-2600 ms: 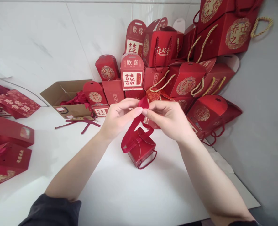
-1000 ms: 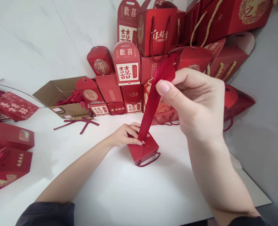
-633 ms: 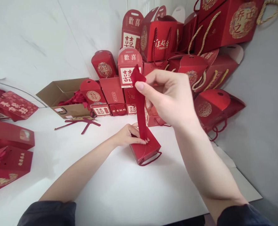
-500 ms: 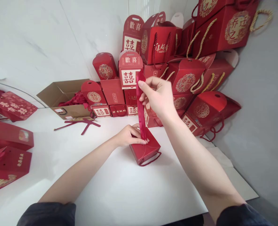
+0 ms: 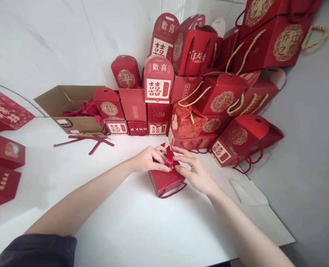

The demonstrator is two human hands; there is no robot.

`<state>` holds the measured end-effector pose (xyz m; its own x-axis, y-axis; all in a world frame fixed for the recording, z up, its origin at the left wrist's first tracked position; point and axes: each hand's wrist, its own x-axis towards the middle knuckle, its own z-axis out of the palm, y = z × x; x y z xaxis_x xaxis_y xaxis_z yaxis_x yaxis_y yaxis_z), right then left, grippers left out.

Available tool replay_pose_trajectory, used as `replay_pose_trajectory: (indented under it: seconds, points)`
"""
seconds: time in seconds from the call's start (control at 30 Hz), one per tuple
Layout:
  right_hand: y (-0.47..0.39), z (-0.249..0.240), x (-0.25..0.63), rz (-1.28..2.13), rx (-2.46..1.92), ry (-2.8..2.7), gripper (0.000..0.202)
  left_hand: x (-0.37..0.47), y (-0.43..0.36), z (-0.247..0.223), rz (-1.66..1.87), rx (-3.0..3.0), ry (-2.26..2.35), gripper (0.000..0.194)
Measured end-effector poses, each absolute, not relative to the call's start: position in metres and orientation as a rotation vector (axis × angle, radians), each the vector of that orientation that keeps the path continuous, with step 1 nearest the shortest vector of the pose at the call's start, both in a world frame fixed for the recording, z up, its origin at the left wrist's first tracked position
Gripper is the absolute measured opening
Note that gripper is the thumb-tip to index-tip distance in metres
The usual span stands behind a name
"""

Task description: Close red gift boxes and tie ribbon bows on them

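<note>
On the white table sits a small red gift box (image 5: 167,182) with a dark red cord handle (image 5: 173,192) along its near side. A shiny red ribbon (image 5: 169,158) is folded over in a loop on top of the box. My left hand (image 5: 151,159) comes from the left and pinches the ribbon close to the lid. From the other side, my right hand (image 5: 194,171) reaches in with fingers stretched out and apart, beside the ribbon. Whether its fingertips touch the ribbon or the lid I cannot tell.
Red gift boxes (image 5: 158,81) with cord handles are stacked against the wall. An open cardboard box (image 5: 78,125) holds red ribbons, with cut strips (image 5: 96,142) before it. More red boxes (image 5: 3,148) stand left. A pale sheet (image 5: 249,192) lies at the right.
My right hand has come down from holding the ribbon's end high to beside the box, and its fingers have spread. The upright ribbon is now folded low. My left hand stays at the lid.
</note>
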<state>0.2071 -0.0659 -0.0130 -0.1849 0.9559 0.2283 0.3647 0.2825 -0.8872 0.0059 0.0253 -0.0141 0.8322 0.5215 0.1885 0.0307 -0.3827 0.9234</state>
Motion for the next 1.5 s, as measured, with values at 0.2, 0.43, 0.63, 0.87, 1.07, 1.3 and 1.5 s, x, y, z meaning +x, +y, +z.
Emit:
replay_pose_trajectory:
  seconds: [0.2, 0.43, 0.63, 0.87, 1.07, 1.3, 1.5]
  points:
    - [-0.063, -0.017, 0.198, 1.217, -1.03, -1.522, 0.038, 0.007, 0.024, -0.015, 0.582, 1.87, 0.41, 0.008]
    - [-0.06, -0.014, 0.185, 1.223, -1.042, -1.352, 0.015, 0.01, 0.022, -0.013, 0.566, 1.902, 0.432, 0.013]
    - [-0.055, -0.021, 0.198, 0.988, -1.068, -0.898, 0.015, 0.011, 0.022, -0.011, 0.57, 1.91, 0.389, 0.009]
    - [-0.048, -0.003, 0.246, 0.763, -0.897, -0.513, 0.019, 0.011, 0.023, -0.011, 0.539, 1.894, 0.398, 0.007]
    - [-0.05, 0.003, 0.267, 0.655, -1.12, -0.724, 0.032, 0.01, 0.024, -0.009, 0.5, 1.907, 0.397, 0.009]
    - [-0.078, 0.026, 0.251, 0.009, -1.181, -1.692, 0.011, 0.012, 0.023, -0.007, 0.499, 1.919, 0.396, 0.011]
    - [-0.087, 0.019, 0.23, 0.264, -0.992, -2.244, 0.021, 0.011, 0.026, -0.01, 0.507, 1.945, 0.375, 0.011]
